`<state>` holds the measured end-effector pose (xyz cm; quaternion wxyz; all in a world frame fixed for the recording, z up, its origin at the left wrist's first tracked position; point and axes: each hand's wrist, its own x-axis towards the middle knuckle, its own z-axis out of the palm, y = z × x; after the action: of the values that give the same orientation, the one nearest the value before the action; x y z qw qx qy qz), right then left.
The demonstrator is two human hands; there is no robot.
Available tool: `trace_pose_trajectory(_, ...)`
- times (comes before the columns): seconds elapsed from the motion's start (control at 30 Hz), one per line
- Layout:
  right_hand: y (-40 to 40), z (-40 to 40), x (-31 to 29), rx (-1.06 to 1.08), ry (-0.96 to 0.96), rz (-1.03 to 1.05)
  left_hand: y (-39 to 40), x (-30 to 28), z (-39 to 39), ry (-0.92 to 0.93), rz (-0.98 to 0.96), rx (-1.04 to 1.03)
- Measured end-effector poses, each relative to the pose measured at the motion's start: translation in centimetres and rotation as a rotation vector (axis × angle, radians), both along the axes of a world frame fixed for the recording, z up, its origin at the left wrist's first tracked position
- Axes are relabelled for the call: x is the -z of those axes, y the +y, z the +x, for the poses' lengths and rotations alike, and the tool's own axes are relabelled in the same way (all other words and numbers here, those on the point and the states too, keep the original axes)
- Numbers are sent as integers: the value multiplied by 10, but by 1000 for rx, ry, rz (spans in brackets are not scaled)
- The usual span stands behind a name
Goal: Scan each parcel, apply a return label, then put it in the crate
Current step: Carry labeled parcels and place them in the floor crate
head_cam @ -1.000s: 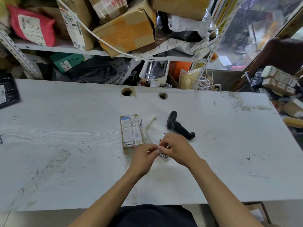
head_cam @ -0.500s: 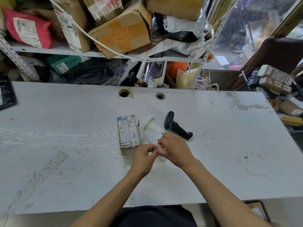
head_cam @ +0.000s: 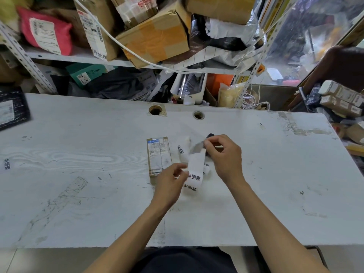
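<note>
Parcel depot: shelf (head_cam: pixel 82 56) crammed with labelled parcels (head_cam: pixel 155 34).

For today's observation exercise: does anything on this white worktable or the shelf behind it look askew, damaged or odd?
Yes. On the shelf, the dented brown cardboard box patched with orange tape sits tilted, one corner overhanging the edge. On the scuffed white worktable, torn tape residue marks the far right.

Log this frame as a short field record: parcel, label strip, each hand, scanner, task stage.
parcel: small brown cardboard box with a printed shipping label, flat on the scuffed white table, untouched
label strip: white paper strip of printed return labels, held up between both hands
left hand: pinches the strip's lower edge
right hand: pinches a thin piece peeling from the strip's top
scanner: black handheld barcode scanner, mostly hidden behind the right hand
stage: return label not yet on the parcel
</note>
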<state>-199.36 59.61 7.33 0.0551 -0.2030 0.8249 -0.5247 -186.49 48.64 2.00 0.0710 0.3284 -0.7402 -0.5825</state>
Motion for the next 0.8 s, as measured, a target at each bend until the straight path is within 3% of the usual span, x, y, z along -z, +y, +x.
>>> trace_pose_trajectory(0.07,-8,7,-1,-92,-30,-46,-10,-16,0,26,252,-136)
trace_pose_trajectory(0.17,-19,18,2,-205,-90,-79,-26,-39,9,137,814,-209)
trace_pose_trajectory(0.23,-24,23,6,-255,-120,-95,-35,-46,17,183,925,-167)
trace_pose_trajectory(0.4,-35,29,19,-309,-135,-83,-42,-45,30,250,764,-175)
trace_pose_trajectory(0.57,-42,29,32,-131,-364,-41,-63,-27,42,120,245,-298)
trace_pose_trajectory(0.67,-54,38,31,-256,-551,41,-75,-20,41,103,184,-296)
trace_pose_trajectory(0.8,-72,46,40,-338,-600,74,-83,-7,28,43,142,-273)
